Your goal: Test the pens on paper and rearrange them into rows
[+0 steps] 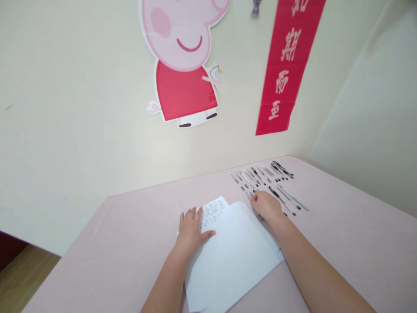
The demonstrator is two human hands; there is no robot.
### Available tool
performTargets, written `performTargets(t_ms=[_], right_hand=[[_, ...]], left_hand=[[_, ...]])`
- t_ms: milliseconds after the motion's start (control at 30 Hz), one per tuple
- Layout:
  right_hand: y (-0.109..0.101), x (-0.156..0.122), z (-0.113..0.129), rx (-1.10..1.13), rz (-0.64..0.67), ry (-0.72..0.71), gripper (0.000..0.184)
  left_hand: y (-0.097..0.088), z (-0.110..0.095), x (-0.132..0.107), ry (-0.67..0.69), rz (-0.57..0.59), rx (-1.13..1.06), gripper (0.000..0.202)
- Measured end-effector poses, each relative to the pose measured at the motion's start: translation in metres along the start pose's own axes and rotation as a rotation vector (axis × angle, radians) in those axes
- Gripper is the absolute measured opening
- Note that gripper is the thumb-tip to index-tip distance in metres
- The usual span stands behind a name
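My left hand (190, 232) lies flat with its fingers spread, over the left edge of a handwritten sheet (213, 213) and the blank white paper (233, 256) that partly covers it. Among the pens, just right of the paper, my right hand (267, 206) is closed with thumb and fingers together. Whatever it pinches is too small or hidden to make out. Several pens (256, 174) lie side by side in a slanted row behind that hand. More pens (283, 200) rest to its right, and dark pen ends show partly beneath it.
The pink-covered table (130, 243) meets the wall at the back. On the wall are a cartoon pig cutout (185, 91) and a red banner (283, 82) with white characters. Wooden floor (29, 278) shows past the table's left edge.
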State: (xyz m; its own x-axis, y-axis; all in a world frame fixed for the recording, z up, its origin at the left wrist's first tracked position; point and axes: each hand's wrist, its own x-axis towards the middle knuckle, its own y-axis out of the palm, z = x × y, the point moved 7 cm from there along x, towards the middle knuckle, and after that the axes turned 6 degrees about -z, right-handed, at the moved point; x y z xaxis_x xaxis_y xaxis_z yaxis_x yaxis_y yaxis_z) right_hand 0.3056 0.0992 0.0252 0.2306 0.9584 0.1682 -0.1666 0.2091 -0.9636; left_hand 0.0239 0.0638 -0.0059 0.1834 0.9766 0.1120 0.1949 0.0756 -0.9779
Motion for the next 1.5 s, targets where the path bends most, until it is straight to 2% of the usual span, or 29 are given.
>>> performTargets(t_ms=[133, 267, 400, 567, 800, 1100, 1400, 1500], right_hand=[[-0.007, 0.001, 0.006, 0.078, -0.018, -0.058, 0.027], [-0.006, -0.007, 0.034, 0.155, 0.075, -0.227, 0.021], [-0.001, -0.024, 0.063, 0.201, 0.113, -0.387, 0.019], [0.01, -0.043, 0.085, 0.248, 0.171, -0.506, 0.031], [0.016, -0.029, 0.099, 0.231, 0.214, -0.512, 0.039], [0.019, -0.002, 0.102, 0.13, 0.209, -0.542, 0.011], [0.03, 0.013, 0.105, 0.241, 0.214, -0.496, 0.011], [0.038, 0.017, 0.107, 0.27, 0.253, -0.467, 0.012]], left_hand=[[0.0, 0.001, 0.0, -0.004, 0.008, -0.006, 0.088], [-0.003, 0.001, 0.0, -0.017, 0.011, -0.023, 0.086], [-0.008, 0.001, 0.001, -0.01, 0.013, -0.032, 0.082], [-0.013, 0.003, 0.0, 0.003, 0.018, -0.05, 0.077], [-0.02, 0.004, -0.001, 0.004, -0.035, -0.131, 0.076], [-0.023, 0.002, 0.002, 0.017, -0.058, -0.255, 0.066], [-0.013, 0.005, 0.004, 0.058, -0.07, -0.389, 0.056], [-0.013, 0.005, 0.005, 0.084, -0.076, -0.448, 0.05]])
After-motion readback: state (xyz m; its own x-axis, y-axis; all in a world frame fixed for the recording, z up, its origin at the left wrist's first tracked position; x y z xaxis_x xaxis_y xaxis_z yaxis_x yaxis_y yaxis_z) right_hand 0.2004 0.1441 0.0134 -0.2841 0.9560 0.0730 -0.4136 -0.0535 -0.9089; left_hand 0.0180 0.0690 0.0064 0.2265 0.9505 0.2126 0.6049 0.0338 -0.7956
